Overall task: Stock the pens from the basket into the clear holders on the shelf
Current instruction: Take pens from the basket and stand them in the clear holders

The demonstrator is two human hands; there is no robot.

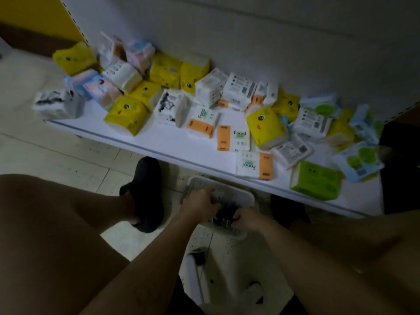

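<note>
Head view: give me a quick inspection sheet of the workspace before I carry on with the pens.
Surface: white shelf, set low, with a bare strip along its front edge.
Job's things: basket on the floor below the shelf edge, dark pens inside; clear holders not seen.
Clutter: tissue packs scattered across the shelf, many tipped over.
Hands: left hand and right hand both in the basket, fingers curled; grip too blurred to tell.
Cables: nothing seen.
Surroundings: tiled floor, black shoe left of the basket, yellow panel at upper left.
</note>
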